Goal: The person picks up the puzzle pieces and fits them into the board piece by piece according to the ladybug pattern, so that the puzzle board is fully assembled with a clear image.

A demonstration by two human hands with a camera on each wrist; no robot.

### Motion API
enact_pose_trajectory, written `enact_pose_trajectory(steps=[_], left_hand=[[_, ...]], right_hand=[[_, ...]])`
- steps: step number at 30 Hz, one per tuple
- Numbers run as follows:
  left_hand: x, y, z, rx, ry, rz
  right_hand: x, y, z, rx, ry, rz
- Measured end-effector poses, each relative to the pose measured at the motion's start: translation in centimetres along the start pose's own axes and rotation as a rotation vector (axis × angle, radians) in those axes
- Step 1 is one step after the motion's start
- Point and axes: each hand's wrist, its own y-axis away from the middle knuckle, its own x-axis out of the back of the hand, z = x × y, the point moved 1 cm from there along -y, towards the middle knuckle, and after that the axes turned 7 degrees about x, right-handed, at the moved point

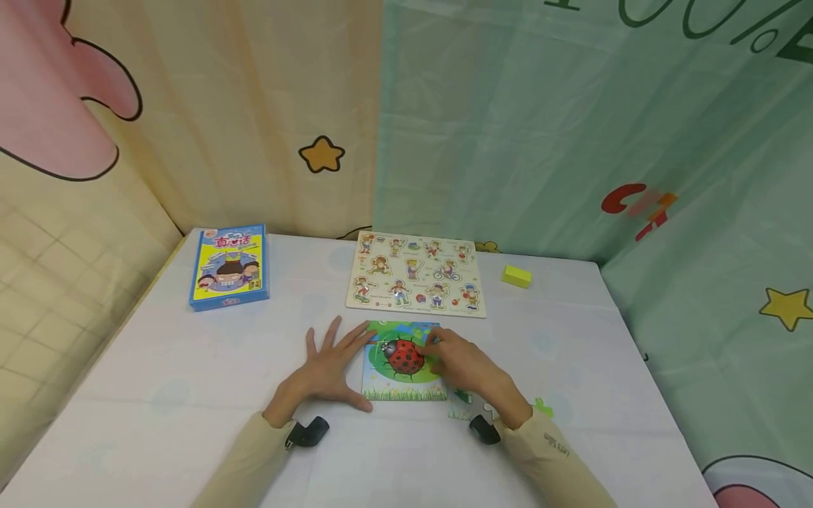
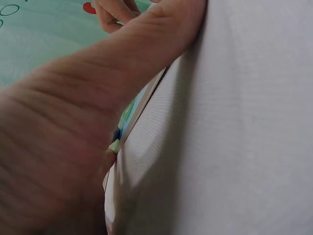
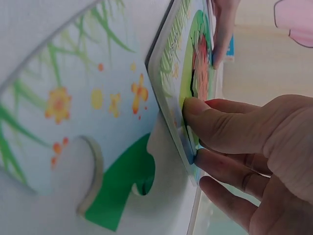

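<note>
A ladybug jigsaw puzzle [image 1: 396, 386] lies flat on the white table, its grass edge toward the person. My left hand [image 1: 329, 370] rests at the puzzle's left side, fingers spread; fingertips touch its upper left edge and the thumb lies by its lower left corner. Over the ladybug's right side, my right hand [image 1: 466, 362] pinches a puzzle piece between thumb and index finger, seen closer in the right wrist view; the fingers hide most of that piece. A loose grass-and-flower piece [image 3: 115, 73] lies against the puzzle's near edge, partly under the right wrist in the head view.
Behind the puzzle lies a wooden board [image 1: 416, 289] with cartoon figures. A blue and yellow box [image 1: 230, 268] sits at the back left, a small yellow block [image 1: 516, 276] at the back right. A green puzzle piece [image 1: 543, 406] shows beside the right sleeve. Printed curtains enclose the table.
</note>
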Motion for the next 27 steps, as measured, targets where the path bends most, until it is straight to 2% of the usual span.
enact_pose_trajectory(steps=[14,18,23,27], left_hand=[[0.2,-0.1,-0.1,0.002,0.006,-0.008],[0.1,-0.3,-0.4,0.002,0.014,-0.031],[-0.1,-0.3,-0.7,0.006,0.020,-0.053],[0.0,-0.4,-0.7,0.011,0.013,-0.049]], right_hand=[[0.2,-0.4,1.3,0.020,-0.078,0.002],[0.5,-0.6,1.7,0.038,-0.108,-0.019],[0.7,-0.6,2.0,0.089,-0.095,-0.048],[0.5,-0.5,2.1,0.096,-0.084,-0.018]])
